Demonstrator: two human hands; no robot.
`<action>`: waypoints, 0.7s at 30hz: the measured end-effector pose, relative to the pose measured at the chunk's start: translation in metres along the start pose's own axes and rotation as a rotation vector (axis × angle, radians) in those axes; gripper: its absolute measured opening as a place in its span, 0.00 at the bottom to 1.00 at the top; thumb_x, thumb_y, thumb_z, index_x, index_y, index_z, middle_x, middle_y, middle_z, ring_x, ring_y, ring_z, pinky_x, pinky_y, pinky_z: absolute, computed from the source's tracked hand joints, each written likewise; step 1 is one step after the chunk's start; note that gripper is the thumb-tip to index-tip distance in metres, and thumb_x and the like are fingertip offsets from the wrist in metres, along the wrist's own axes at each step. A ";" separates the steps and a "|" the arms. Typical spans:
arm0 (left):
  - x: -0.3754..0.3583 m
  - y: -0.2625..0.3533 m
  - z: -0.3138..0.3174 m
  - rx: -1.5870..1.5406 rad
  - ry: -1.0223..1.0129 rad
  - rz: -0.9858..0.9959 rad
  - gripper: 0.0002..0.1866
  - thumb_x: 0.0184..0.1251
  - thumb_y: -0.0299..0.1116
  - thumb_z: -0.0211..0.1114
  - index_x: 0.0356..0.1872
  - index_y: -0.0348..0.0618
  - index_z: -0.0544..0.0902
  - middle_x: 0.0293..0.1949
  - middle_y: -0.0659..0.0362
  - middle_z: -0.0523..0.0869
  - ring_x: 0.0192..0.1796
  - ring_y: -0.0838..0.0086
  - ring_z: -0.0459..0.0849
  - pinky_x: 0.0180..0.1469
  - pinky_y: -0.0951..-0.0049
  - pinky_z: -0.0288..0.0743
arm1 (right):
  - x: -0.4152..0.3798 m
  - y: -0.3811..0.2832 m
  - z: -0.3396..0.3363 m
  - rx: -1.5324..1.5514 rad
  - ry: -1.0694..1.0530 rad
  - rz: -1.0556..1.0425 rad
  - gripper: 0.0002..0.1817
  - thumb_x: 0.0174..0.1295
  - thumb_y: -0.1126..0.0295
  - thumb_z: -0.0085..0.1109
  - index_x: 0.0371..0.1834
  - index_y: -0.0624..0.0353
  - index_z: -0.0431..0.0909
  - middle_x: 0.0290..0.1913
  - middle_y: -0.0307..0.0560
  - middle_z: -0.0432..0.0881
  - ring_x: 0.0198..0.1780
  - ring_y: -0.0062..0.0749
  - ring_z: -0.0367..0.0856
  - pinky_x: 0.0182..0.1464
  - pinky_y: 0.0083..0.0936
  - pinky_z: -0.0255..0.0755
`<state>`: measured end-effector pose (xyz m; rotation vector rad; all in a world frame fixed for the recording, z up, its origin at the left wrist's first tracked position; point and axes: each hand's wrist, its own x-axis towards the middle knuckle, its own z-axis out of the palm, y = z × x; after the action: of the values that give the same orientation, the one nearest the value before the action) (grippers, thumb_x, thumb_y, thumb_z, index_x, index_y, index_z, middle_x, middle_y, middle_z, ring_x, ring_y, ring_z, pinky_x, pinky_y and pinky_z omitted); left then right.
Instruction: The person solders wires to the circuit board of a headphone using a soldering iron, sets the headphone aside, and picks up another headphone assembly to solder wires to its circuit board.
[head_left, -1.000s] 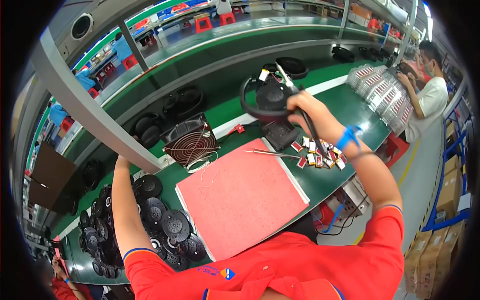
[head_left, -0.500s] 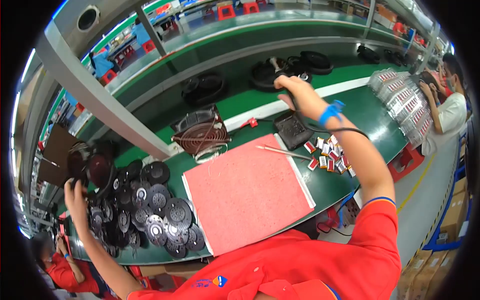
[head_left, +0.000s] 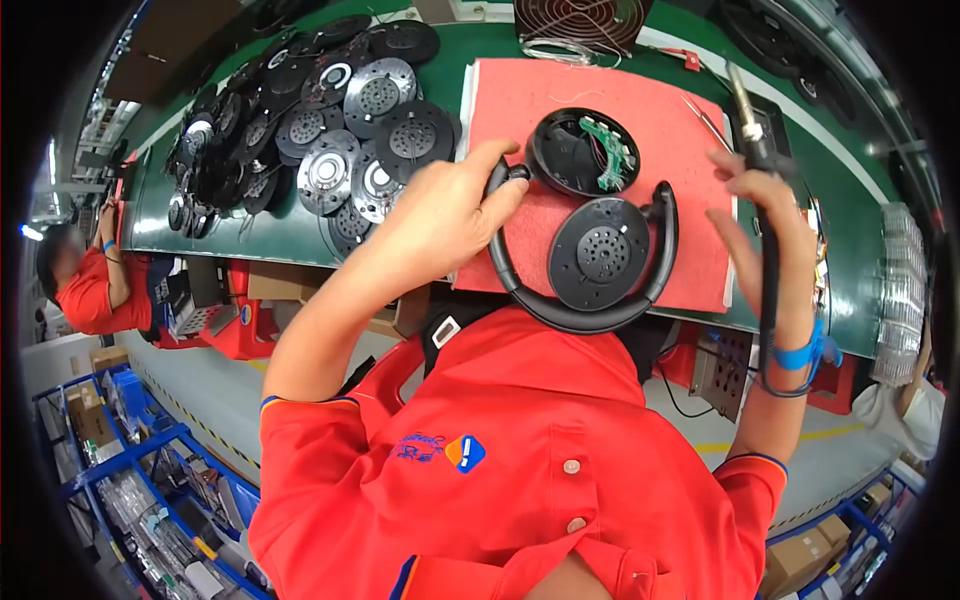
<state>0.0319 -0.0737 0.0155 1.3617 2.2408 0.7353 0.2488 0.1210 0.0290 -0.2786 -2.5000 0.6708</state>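
My left hand (head_left: 445,215) pinches one end of the black headband of a pair of headphones (head_left: 588,318). The headphones lie on the pink mat (head_left: 500,100). One ear cup (head_left: 545,150) is uncovered and shows a green circuit board (head_left: 610,150) with thin wires. A round black speaker plate (head_left: 600,253) with a perforated centre lies inside the curve of the headband. At the mat's right side, my right hand (head_left: 765,205) is closed around a soldering iron (head_left: 745,110). Its metal tip points up and away from me, and its cable runs down past my wrist.
Many loose black speaker plates (head_left: 380,95) are heaped left of the mat. A fan with a guard (head_left: 580,22) stands behind it. Tweezers (head_left: 708,122) lie near the mat's right edge. Clear plastic trays (head_left: 900,290) are stacked far right. A co-worker (head_left: 90,280) sits at left.
The view has tipped downward. My left hand has come from the far left to the mat, where headphones now lie. My right hand has drawn back from the far shelf with the soldering iron.
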 end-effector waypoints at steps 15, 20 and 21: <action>0.036 0.010 0.035 0.209 0.339 0.618 0.07 0.48 0.30 0.62 0.24 0.36 0.83 0.46 0.50 0.78 0.54 0.56 0.73 0.53 0.58 0.68 | -0.049 -0.010 0.045 0.161 -0.177 -0.141 0.29 0.40 0.64 0.77 0.41 0.57 0.65 0.58 0.63 0.75 0.58 0.56 0.74 0.59 0.40 0.67; -0.013 -0.006 0.012 0.122 0.462 0.633 0.08 0.48 0.27 0.65 0.32 0.36 0.81 0.49 0.48 0.77 0.52 0.54 0.75 0.51 0.59 0.71 | -0.049 -0.006 0.056 0.215 -0.107 -0.155 0.29 0.42 0.67 0.76 0.41 0.56 0.64 0.59 0.64 0.74 0.60 0.56 0.73 0.61 0.41 0.65; -0.024 -0.017 -0.001 0.100 0.512 0.573 0.09 0.50 0.27 0.65 0.34 0.38 0.81 0.49 0.49 0.78 0.50 0.54 0.77 0.50 0.60 0.72 | -0.051 -0.003 0.057 0.249 -0.106 -0.131 0.30 0.41 0.68 0.77 0.41 0.55 0.63 0.59 0.65 0.73 0.61 0.56 0.73 0.62 0.42 0.64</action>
<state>0.0302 -0.1021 0.0070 2.0984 2.2713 1.3006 0.2605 0.0784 -0.0341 0.0120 -2.4742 0.9524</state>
